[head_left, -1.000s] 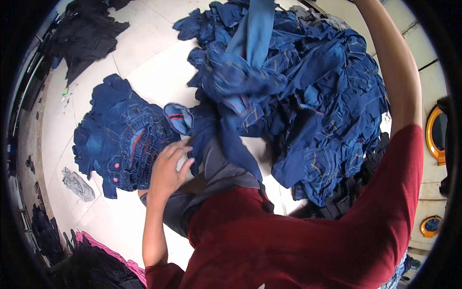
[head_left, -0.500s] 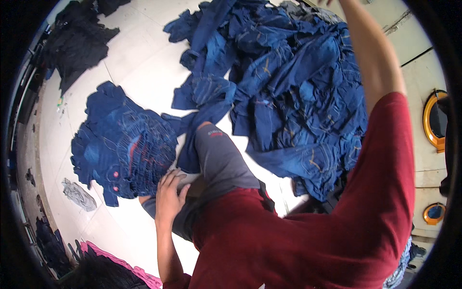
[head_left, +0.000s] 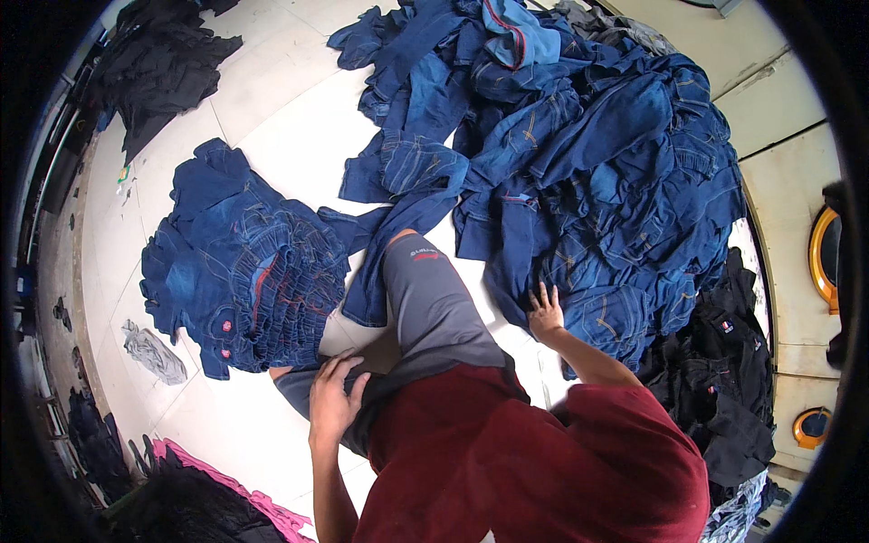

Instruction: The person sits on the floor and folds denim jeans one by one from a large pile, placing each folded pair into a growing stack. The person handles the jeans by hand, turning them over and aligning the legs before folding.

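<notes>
My right hand (head_left: 546, 317) rests with fingers spread on the near edge of a large heap of dark blue jeans (head_left: 579, 163). It presses on the denim without gripping it. My left hand (head_left: 333, 400) lies over my left thigh on the grey shorts, fingers slightly bent and apart, holding nothing. Just beyond it sits a smaller stack of blue jeans (head_left: 244, 271) with gathered waistbands, some red trim and two pink spots. A lighter blue denim piece (head_left: 523, 36) with a red edge lies atop the far part of the large heap.
Black garments (head_left: 715, 389) lie right of the big heap, and a black pile (head_left: 163, 68) at the far left. A grey cloth bundle (head_left: 154, 353) is left of the small stack. Pink cloth (head_left: 226, 489) edges a dark pile at lower left. Orange-rimmed round fittings (head_left: 826, 258) are at right.
My right arm has come down from its raised reach at upper right, and the hand now lies on the heap. The lighter denim piece with red edge now shows at the heap's far side.
</notes>
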Action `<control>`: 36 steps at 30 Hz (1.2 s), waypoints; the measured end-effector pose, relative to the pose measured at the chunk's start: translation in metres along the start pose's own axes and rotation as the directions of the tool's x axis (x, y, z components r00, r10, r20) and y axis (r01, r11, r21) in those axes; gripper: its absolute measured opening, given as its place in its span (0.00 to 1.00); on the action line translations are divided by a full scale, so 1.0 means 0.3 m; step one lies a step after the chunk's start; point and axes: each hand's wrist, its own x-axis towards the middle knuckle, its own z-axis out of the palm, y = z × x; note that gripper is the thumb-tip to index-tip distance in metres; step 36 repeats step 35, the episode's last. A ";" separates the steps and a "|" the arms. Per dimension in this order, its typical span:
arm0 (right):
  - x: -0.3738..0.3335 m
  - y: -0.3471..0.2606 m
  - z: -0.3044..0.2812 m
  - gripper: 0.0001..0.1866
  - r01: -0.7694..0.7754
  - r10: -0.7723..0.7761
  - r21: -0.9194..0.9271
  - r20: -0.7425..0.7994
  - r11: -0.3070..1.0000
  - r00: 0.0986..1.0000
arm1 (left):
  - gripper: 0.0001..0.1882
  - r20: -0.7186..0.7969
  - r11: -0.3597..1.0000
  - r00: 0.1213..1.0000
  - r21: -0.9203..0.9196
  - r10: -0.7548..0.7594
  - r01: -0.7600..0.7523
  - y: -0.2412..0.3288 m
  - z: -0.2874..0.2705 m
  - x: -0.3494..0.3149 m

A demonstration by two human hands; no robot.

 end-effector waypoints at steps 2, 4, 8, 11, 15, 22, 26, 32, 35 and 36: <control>-0.011 0.062 -0.077 0.24 -0.073 0.028 0.277 0.162 0.958 0.986 | 0.15 -0.009 0.997 0.999 -0.060 0.046 -0.046 0.009 0.018 0.030; -0.035 0.133 -0.228 0.22 -0.208 0.184 0.486 0.097 0.849 0.978 | 0.14 0.001 0.987 0.997 -0.144 0.073 -0.072 0.022 0.049 0.072; -0.176 0.225 -0.631 0.16 -0.060 0.374 0.762 -0.245 0.644 0.894 | 0.15 0.062 0.953 0.990 -0.285 0.128 -0.106 0.054 0.168 0.170; -0.265 0.223 -0.950 0.11 0.411 0.521 0.901 -0.418 0.137 0.744 | 0.25 0.214 0.915 0.971 -0.404 0.109 -0.014 0.066 0.275 0.261; -0.402 0.236 -1.319 0.19 0.680 0.658 0.458 -0.239 -0.572 0.714 | 0.44 0.141 0.638 0.989 -0.757 -0.047 0.138 0.099 0.385 0.431; -0.488 0.374 -1.524 0.20 0.620 0.453 0.015 -0.669 -0.785 0.589 | 0.35 0.262 0.416 0.945 -0.895 0.195 0.162 0.176 0.140 0.537; -0.409 0.481 -1.385 0.22 0.653 0.449 0.151 -0.611 -0.742 0.652 | 0.17 0.282 0.328 0.923 -0.925 0.262 0.190 0.090 -0.045 0.425; -0.189 0.384 -1.030 0.24 0.280 0.277 0.084 -0.045 -0.956 0.960 | 0.25 0.362 0.849 0.932 -0.491 -0.005 0.195 0.075 0.254 0.305; -0.204 0.357 -0.987 0.26 0.052 0.086 -0.110 -0.336 -0.993 0.938 | 0.28 0.296 0.781 0.953 -0.610 0.068 0.134 0.102 0.382 0.371; -0.204 0.357 -0.987 0.26 0.052 0.086 -0.110 -0.336 -0.993 0.938 | 0.28 0.296 0.781 0.953 -0.610 0.068 0.134 0.102 0.382 0.371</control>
